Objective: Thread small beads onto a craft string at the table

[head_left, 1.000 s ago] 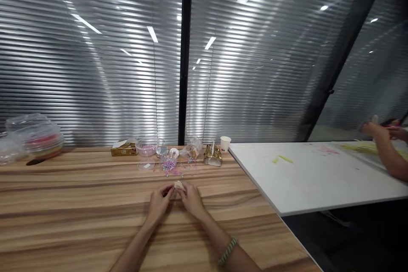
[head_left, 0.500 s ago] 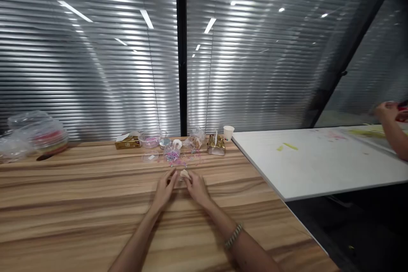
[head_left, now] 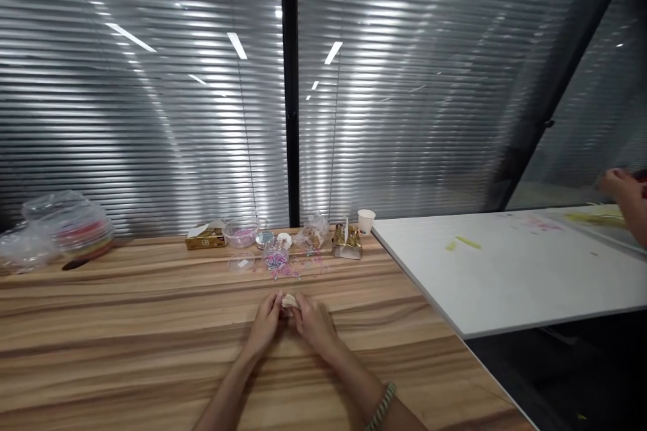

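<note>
Pale, off-white piece sat between both hands, just above or on the wood-grain table; contact with the tabletop unclear. Clock centred on that piece, 12 toward the blinds. Right hand at 4 o'clock, thumb and fingers pinching the piece's right edge. Left hand at 8, fingers curled, tips bunched right at the left edge; couldn't tell whether they gripped it or only touched. Striped bracelet on the right forearm, between 4 and 5.

Loose beads lay scattered near 12, with a clear bowl of pink-purple beads behind, 11 to 12. Clear disc lay flat at 10, gold box beyond it. Clear tub with pink contents between 10 and 11. Crumpled clear bag at 1. Gold packet at 2, white cup upright just past it. White table at 3; another person's hand above its far end, between 2 and 3, partly blurred.
</note>
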Action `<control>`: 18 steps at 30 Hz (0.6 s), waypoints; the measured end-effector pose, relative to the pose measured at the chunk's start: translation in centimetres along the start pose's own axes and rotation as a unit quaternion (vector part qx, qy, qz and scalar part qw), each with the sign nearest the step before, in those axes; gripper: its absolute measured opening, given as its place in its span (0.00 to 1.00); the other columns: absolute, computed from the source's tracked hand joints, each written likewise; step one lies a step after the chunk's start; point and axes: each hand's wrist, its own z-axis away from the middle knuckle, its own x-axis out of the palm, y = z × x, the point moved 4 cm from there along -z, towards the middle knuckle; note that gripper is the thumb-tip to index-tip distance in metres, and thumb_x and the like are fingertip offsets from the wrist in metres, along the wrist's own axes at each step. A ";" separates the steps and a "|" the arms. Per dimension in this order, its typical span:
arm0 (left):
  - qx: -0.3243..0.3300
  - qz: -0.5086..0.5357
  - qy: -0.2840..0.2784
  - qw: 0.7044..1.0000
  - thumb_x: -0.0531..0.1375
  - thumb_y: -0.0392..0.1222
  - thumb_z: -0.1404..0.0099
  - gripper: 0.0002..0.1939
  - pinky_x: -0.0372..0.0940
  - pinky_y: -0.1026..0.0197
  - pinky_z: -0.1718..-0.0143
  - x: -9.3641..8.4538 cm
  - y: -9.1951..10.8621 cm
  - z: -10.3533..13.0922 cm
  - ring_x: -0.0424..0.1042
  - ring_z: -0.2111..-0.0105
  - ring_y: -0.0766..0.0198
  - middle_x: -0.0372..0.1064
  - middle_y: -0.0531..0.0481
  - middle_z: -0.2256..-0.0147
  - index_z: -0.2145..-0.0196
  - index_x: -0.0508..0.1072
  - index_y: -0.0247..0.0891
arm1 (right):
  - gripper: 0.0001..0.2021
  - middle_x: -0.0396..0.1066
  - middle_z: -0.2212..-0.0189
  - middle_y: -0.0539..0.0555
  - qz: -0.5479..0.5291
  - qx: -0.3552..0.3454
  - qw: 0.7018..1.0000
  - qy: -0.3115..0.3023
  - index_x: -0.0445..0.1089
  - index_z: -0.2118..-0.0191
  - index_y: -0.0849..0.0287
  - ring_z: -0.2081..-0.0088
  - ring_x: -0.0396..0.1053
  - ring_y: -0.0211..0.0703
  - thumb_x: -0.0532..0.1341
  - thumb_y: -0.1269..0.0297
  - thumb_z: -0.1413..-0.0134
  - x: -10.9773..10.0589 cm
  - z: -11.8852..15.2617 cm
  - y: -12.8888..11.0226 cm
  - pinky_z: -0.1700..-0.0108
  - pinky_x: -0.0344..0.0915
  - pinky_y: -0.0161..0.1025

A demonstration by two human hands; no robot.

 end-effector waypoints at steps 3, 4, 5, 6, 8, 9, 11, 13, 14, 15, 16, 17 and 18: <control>-0.074 0.120 0.014 0.990 0.61 0.60 0.52 0.23 0.47 0.69 0.83 0.2 -0.1 0.2 0.52 0.84 0.73 0.56 0.58 0.82 0.77 0.65 0.35 | 0.10 0.72 0.67 0.54 0.012 0.055 0.998 -0.004 0.66 0.58 0.58 0.69 0.69 0.42 0.50 0.71 0.43 -0.1 -0.4 -0.2 0.72 0.51 0.33; -0.088 0.152 0.011 0.984 0.63 0.58 0.54 0.22 0.45 0.70 0.84 0.3 0.0 0.3 0.52 0.84 0.74 0.57 0.57 0.82 0.77 0.65 0.34 | 0.10 0.72 0.67 0.54 0.013 0.072 0.997 -0.001 0.65 0.58 0.59 0.68 0.69 0.42 0.50 0.71 0.43 -0.2 -0.5 -0.2 0.72 0.51 0.33; -0.102 0.177 -0.003 0.979 0.65 0.56 0.56 0.22 0.43 0.71 0.84 0.4 0.2 0.3 0.52 0.83 0.75 0.58 0.57 0.81 0.77 0.65 0.34 | 0.10 0.72 0.67 0.55 0.011 0.087 0.996 0.004 0.65 0.58 0.59 0.68 0.69 0.42 0.51 0.71 0.43 -0.2 -0.6 -0.1 0.72 0.51 0.33; -0.119 0.196 -0.029 0.973 0.67 0.54 0.57 0.21 0.42 0.71 0.85 0.6 0.4 0.5 0.53 0.83 0.75 0.58 0.56 0.81 0.77 0.66 0.33 | 0.10 0.72 0.67 0.55 0.008 0.100 0.995 0.009 0.65 0.58 0.59 0.68 0.69 0.42 0.51 0.71 0.44 -0.2 -0.6 0.0 0.72 0.50 0.33; -0.160 0.222 -0.105 0.956 0.67 0.50 0.55 0.19 0.39 0.71 0.86 1.2 0.8 0.9 0.51 0.85 0.77 0.57 0.57 0.82 0.77 0.67 0.32 | 0.09 0.72 0.69 0.54 0.003 0.125 0.992 0.019 0.65 0.59 0.58 0.68 0.69 0.42 0.52 0.71 0.44 -0.3 -0.6 0.4 0.73 0.49 0.33; -0.179 0.231 -0.143 0.946 0.67 0.49 0.53 0.17 0.38 0.71 0.86 1.4 1.0 1.1 0.49 0.86 0.78 0.56 0.58 0.83 0.77 0.67 0.32 | 0.09 0.72 0.70 0.54 0.001 0.134 0.991 0.022 0.65 0.59 0.58 0.69 0.69 0.42 0.52 0.71 0.45 -0.3 -0.6 0.6 0.73 0.48 0.33; -0.201 0.246 -0.194 0.928 0.65 0.45 0.49 0.13 0.37 0.71 0.87 1.7 1.3 1.5 0.44 0.88 0.80 0.55 0.59 0.83 0.75 0.69 0.31 | 0.08 0.72 0.71 0.52 -0.004 0.141 0.990 0.027 0.65 0.60 0.57 0.70 0.68 0.41 0.53 0.71 0.45 -0.4 -0.6 1.2 0.74 0.47 0.33; -0.208 0.270 -0.195 0.920 0.64 0.41 0.48 0.11 0.36 0.71 0.88 1.6 1.3 1.7 0.41 0.89 0.82 0.60 0.57 0.81 0.69 0.72 0.31 | 0.08 0.72 0.72 0.52 -0.011 0.139 0.990 0.035 0.65 0.60 0.57 0.71 0.68 0.41 0.53 0.71 0.45 -0.4 -0.6 1.6 0.74 0.46 0.33; -0.209 0.286 -0.181 0.918 0.64 0.39 0.48 0.11 0.36 0.71 0.88 1.6 1.3 1.7 0.40 0.89 0.83 0.63 0.56 0.79 0.66 0.72 0.32 | 0.08 0.72 0.72 0.52 -0.017 0.138 0.989 0.041 0.65 0.61 0.57 0.71 0.68 0.41 0.52 0.71 0.46 -0.4 -0.6 1.8 0.74 0.46 0.33; -0.209 0.301 -0.164 0.916 0.64 0.38 0.48 0.13 0.36 0.71 0.89 1.5 1.2 1.6 0.40 0.90 0.83 0.65 0.55 0.77 0.63 0.72 0.33 | 0.08 0.72 0.72 0.51 -0.024 0.138 0.989 0.046 0.65 0.61 0.57 0.71 0.68 0.41 0.52 0.71 0.46 -0.5 -0.7 1.9 0.74 0.46 0.33; -0.210 0.315 -0.147 0.914 0.63 0.37 0.48 0.14 0.36 0.71 0.89 1.5 1.0 1.6 0.40 0.90 0.83 0.67 0.54 0.75 0.62 0.72 0.33 | 0.08 0.72 0.72 0.51 -0.031 0.139 0.988 0.052 0.65 0.62 0.57 0.71 0.68 0.41 0.52 0.71 0.46 -0.5 -0.7 1.9 0.74 0.47 0.33; -0.210 0.324 -0.132 0.913 0.63 0.36 0.48 0.15 0.36 0.72 0.89 1.5 0.8 1.5 0.40 0.90 0.83 0.68 0.54 0.75 0.60 0.72 0.34 | 0.07 0.71 0.72 0.51 -0.039 0.139 0.988 0.058 0.65 0.62 0.57 0.71 0.68 0.40 0.52 0.71 0.46 -0.4 -0.7 1.9 0.74 0.47 0.33; -0.211 0.329 -0.119 0.913 0.63 0.35 0.49 0.16 0.36 0.72 0.89 1.5 0.6 1.5 0.40 0.90 0.83 0.67 0.54 0.76 0.60 0.72 0.35 | 0.07 0.71 0.73 0.51 -0.047 0.138 0.987 0.062 0.65 0.63 0.57 0.72 0.68 0.40 0.52 0.71 0.46 -0.4 -0.8 1.8 0.74 0.47 0.33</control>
